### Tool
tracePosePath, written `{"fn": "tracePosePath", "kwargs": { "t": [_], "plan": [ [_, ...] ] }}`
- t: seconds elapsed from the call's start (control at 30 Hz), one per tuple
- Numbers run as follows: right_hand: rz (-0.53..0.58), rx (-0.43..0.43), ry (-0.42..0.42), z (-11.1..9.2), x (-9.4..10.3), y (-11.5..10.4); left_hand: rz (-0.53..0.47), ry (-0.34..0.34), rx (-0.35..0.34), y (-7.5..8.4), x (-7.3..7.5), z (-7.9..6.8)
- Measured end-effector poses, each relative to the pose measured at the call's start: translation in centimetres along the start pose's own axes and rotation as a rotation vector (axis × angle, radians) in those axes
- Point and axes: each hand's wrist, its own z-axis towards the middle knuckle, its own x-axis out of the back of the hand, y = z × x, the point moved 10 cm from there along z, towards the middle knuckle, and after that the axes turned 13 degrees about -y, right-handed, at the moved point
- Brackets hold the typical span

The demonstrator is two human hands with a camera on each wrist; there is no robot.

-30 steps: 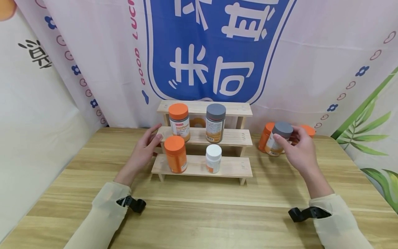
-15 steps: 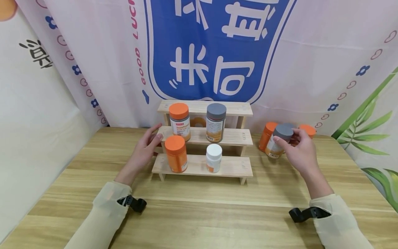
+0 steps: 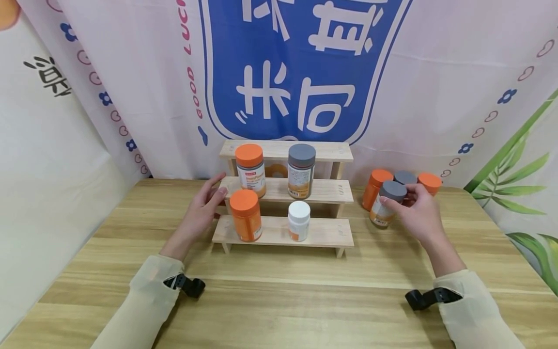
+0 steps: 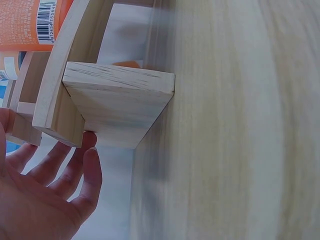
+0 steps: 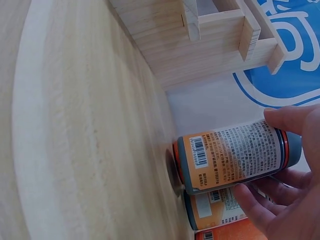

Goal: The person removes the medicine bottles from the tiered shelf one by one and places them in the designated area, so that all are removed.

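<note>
My right hand [image 3: 418,213] grips a grey-lidded supplement bottle [image 3: 381,213] near its lid, thumb on one side and fingers on the other. In the right wrist view the bottle's base [image 5: 184,167] hangs close to the tabletop, with a shadow beside it. At the left end of a three-tier wooden display stand [image 3: 324,232], my left hand [image 3: 201,211] touches the edge with relaxed fingers. On the middle tier stand an orange-lidded bottle [image 3: 253,178] and a grey-lidded bottle [image 3: 301,178]. The bottom tier bears an orange bottle [image 3: 247,223] and a small white bottle [image 3: 298,225].
Behind the right hand stand an orange bottle [image 3: 374,190], another grey-lidded bottle [image 3: 405,177] and an orange-lidded bottle [image 3: 429,182], close together. A printed curtain [image 3: 436,97] hangs behind the wooden table [image 3: 279,295].
My right hand has drawn the grey-lidded bottle slightly toward me and left, away from the bottles behind, so more of the rear grey lid shows. My left hand stays at the stand.
</note>
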Motion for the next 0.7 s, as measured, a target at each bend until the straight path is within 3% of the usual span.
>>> {"fn": "tracePosePath", "kwargs": {
  "t": [0.7],
  "plan": [
    [-0.056, -0.01, -0.044, 0.25, -0.26, 0.15, -0.003, 0.006, -0.007, 0.0, 0.08, 0.07]
  ]
}}
